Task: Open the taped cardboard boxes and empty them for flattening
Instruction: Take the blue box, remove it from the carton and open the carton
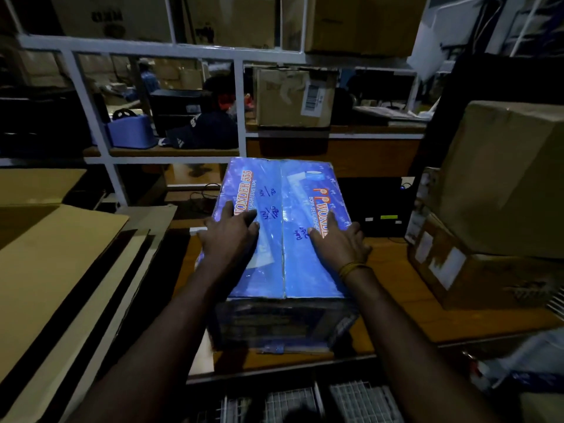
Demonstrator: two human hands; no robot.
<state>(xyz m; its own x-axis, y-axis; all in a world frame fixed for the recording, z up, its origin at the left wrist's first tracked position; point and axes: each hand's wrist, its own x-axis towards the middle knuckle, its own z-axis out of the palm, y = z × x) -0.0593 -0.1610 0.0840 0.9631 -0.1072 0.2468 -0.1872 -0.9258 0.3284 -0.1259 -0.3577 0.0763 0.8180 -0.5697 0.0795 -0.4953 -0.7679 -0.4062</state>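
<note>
Blue box (pixel 283 239) sits closed on the wooden table (pixel 406 288), centre seam still shut. Left hand (pixel 229 236) and right hand (pixel 338 242) lie flat on its top flaps — fingers straight, gripping nothing.

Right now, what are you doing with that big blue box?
A person has both hands flat on top of a blue cardboard box that sits on a wooden table. The left hand presses the left flap and the right hand presses the right flap, on either side of the middle seam. The flaps lie closed, so the box is not open yet. Flat sheets of cardboard are piled to the left, and brown boxes are stacked on the right.
</note>
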